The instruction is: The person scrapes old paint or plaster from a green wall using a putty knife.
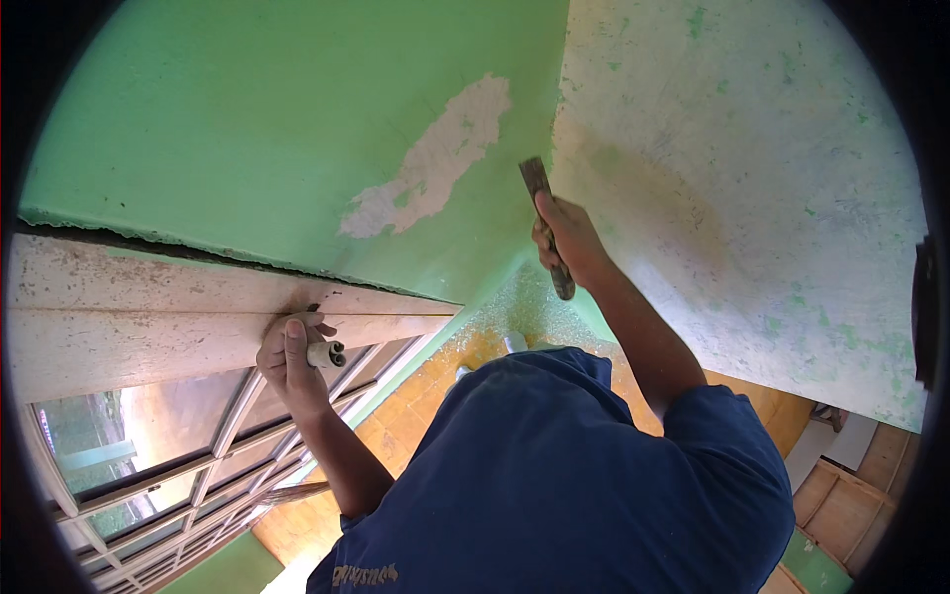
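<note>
My right hand [568, 237] is closed around a flat, dark, worn scraper [533, 177], its wide end pointing up. The tool is held in front of the green painted wall [245, 111], close to the inside corner. A pale bare patch [445, 163] with ragged edges shows on that wall, left of the tool. My left hand [293, 364] is at the wooden lintel [148, 327] above the window, with a curled, off-white roll [326, 354] between thumb and fingers. What the roll is made of cannot be told.
To the right stands a whitish wall [742, 171] with scattered green paint remnants. Paint flakes [531, 297] cover the floor in the corner, over yellowish tiles [404, 397]. A paned window [215, 453] is below the lintel. Wooden panels [853, 497] are at lower right.
</note>
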{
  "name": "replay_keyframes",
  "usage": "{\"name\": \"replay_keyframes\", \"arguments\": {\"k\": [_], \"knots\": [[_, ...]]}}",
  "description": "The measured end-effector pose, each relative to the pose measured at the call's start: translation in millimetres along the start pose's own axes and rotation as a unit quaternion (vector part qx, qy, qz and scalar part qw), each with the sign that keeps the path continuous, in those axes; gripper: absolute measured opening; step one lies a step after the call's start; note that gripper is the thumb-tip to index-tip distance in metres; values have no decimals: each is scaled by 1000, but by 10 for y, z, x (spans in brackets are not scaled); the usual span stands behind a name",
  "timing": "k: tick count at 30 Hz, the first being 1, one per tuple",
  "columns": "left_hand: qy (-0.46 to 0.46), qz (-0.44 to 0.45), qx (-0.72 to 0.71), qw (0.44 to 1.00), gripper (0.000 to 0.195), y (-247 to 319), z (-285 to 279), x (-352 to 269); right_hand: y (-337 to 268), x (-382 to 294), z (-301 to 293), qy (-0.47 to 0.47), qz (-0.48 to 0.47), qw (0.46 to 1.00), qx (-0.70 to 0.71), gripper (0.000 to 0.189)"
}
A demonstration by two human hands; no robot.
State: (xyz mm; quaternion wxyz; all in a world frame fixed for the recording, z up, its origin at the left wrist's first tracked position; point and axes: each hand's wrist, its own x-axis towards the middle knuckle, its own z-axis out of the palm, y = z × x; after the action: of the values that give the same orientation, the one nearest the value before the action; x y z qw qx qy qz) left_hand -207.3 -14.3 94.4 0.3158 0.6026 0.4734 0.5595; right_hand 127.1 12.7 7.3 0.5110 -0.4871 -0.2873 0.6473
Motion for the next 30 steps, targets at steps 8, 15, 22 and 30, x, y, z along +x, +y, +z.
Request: {"name": "replay_keyframes", "arguments": {"k": [8, 15, 22, 30], "knots": [[-8, -8, -19, 1000, 30, -15, 11, 8, -195, 207, 104, -4, -9, 1000, 0, 41], [0, -7, -21, 1000, 30, 3, 14, 6, 14, 134, -19, -10, 10, 1000, -12, 42], [9, -12, -16, 1000, 30, -22, 3, -5, -286, 175, 120, 6, -62, 998, 15, 42], [-1, -2, -12, 1000, 30, -6, 41, 18, -207, 224, 133, -4, -17, 999, -33, 44]]}}
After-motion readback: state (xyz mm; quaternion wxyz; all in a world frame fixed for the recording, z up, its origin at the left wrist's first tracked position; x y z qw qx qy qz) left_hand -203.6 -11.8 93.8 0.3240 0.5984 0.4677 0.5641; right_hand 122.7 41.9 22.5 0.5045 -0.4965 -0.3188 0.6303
